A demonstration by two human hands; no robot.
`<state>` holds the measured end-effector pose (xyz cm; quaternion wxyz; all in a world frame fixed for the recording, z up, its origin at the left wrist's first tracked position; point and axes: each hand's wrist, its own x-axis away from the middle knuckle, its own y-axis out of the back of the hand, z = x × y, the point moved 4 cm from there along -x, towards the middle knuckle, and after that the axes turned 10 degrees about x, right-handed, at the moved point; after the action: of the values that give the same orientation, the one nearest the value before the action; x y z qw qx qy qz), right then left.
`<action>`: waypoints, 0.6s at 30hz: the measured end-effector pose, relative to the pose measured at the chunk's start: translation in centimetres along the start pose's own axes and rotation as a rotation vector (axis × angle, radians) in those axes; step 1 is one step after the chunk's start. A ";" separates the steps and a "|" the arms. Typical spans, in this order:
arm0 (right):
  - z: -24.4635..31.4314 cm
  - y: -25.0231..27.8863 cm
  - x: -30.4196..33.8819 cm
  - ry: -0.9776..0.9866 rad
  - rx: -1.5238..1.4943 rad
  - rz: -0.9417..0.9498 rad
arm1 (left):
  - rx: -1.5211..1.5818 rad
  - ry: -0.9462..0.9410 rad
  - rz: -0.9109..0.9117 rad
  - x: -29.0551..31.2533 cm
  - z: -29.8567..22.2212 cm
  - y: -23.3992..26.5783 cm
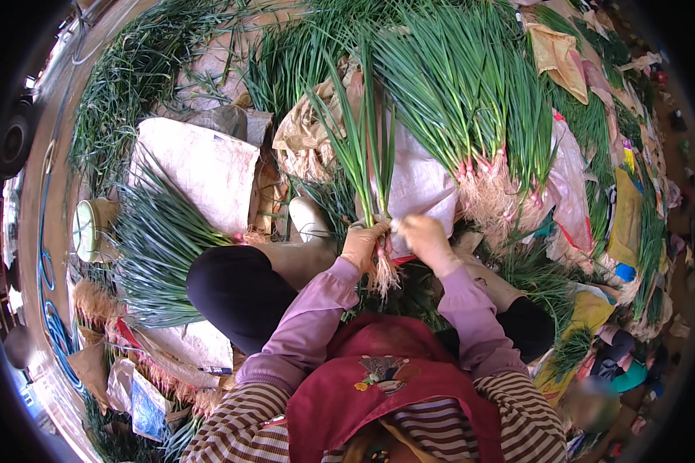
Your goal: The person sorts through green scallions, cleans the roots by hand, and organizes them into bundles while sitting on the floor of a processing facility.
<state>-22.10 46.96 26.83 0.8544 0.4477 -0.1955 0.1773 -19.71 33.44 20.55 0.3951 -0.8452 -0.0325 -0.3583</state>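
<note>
My left hand is closed round a small bunch of spring onions just above their roots. The long green leaves point away from me, and the pale, reddish root ends hang below the fingers toward my lap. Right beside the stems, my right hand has its fingers curled together; whatever they pinch is hidden and slightly blurred. Beyond it on the right, a big pile of spring onions lies on a pale sack, bushy roots toward me.
Left of my knee, more spring onions lie near a white sack. A pale green tub stands farther left, by a blue hose. My boot rests among loose leaves. Yellow sacking lies at the right.
</note>
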 end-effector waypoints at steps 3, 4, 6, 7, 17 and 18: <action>-2.0 0.5 -3.4 0.079 -0.518 -0.154 | -0.050 0.016 0.027 0.0 0.8 -0.6; -1.6 -0.5 -4.1 0.083 -0.592 -0.125 | -0.070 0.005 0.020 0.3 0.9 -0.5; -1.9 -2.2 -5.2 0.082 -0.732 -0.087 | -0.081 -0.039 0.013 0.6 1.1 -1.0; -2.2 -3.2 -5.0 0.015 -0.865 -0.090 | -0.069 -0.080 -0.008 1.0 0.9 -0.8; -10.3 -5.2 -2.1 -0.104 -0.184 0.232 | -0.107 -0.048 0.120 2.9 0.7 -2.6; -7.6 -2.5 -1.3 -0.133 -0.680 0.114 | -0.095 -0.007 0.145 2.9 1.0 -2.4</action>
<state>-20.65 51.75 20.51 0.9288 0.1363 -0.3232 0.1199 -17.79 35.15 23.53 0.3792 -0.8646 0.0446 -0.3267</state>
